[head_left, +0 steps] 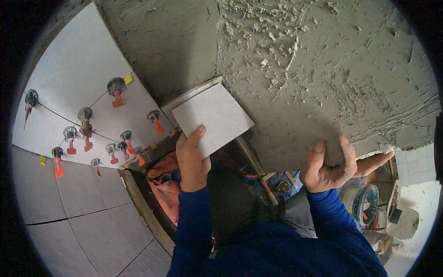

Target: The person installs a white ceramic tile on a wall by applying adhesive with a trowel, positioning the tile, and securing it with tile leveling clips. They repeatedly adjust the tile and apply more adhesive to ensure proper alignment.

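Observation:
My left hand (pixel 191 161) is closed on a light grey tile (pixel 214 117), its thumb lying on the tile's face near the lower left edge. Behind the tile's upper left side runs a pale strip (pixel 194 94), partly covered by it. To the right, my right hand (pixel 332 166) holds nothing; its fingers are spread and partly bent in front of the grey mortar surface (pixel 295 111). This surface is rough and lumpy toward the top and smoother near my hands. Whether the right fingertips touch it, I cannot tell.
On the left, large pale tiles (pixel 69 60) carry several levelling clips with red handles (pixel 118 97). Grey tiles (pixel 97 231) lie below them. A red cloth (pixel 164 180) sits beside my left forearm. At right stand a clear bucket (pixel 367 205) and small white wall tiles (pixel 417 164).

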`<state>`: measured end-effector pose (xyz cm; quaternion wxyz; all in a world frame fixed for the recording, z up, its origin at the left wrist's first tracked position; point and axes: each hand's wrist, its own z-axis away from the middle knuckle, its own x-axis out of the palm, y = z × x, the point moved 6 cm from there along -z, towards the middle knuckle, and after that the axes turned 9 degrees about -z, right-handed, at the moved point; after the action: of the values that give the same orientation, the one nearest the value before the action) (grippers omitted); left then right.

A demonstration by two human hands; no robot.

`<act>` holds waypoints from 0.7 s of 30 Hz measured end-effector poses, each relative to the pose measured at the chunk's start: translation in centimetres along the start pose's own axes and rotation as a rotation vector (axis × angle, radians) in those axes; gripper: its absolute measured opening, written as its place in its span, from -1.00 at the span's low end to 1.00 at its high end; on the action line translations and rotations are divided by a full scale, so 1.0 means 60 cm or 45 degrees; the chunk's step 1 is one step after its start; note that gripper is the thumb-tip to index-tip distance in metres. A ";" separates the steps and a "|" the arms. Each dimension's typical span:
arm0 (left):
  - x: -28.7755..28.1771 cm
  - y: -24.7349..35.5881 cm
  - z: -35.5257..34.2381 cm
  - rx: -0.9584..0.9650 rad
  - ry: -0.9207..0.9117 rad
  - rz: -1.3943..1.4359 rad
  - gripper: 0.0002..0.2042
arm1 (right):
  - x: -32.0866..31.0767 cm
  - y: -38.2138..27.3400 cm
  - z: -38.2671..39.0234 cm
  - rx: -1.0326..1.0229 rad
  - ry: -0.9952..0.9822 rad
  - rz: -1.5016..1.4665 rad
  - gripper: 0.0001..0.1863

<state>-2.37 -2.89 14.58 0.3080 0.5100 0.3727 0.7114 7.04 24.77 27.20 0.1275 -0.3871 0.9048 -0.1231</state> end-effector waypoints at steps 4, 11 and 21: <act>-0.005 -0.003 -0.008 -0.076 -0.034 -0.032 -0.53 | 0.002 -0.001 -0.002 0.011 -0.017 -0.012 -0.46; 0.003 -0.004 -0.022 -0.088 -0.030 0.014 -0.58 | 0.003 -0.002 -0.004 0.020 -0.038 -0.032 -0.45; 0.011 0.000 -0.022 -0.123 -0.001 -0.004 -0.61 | 0.000 -0.002 -0.003 0.047 -0.067 -0.045 -0.45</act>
<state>-3.80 -2.66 14.65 0.3336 0.4942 0.3385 0.7279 7.07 24.73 27.42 0.1564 -0.4037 0.8917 -0.1319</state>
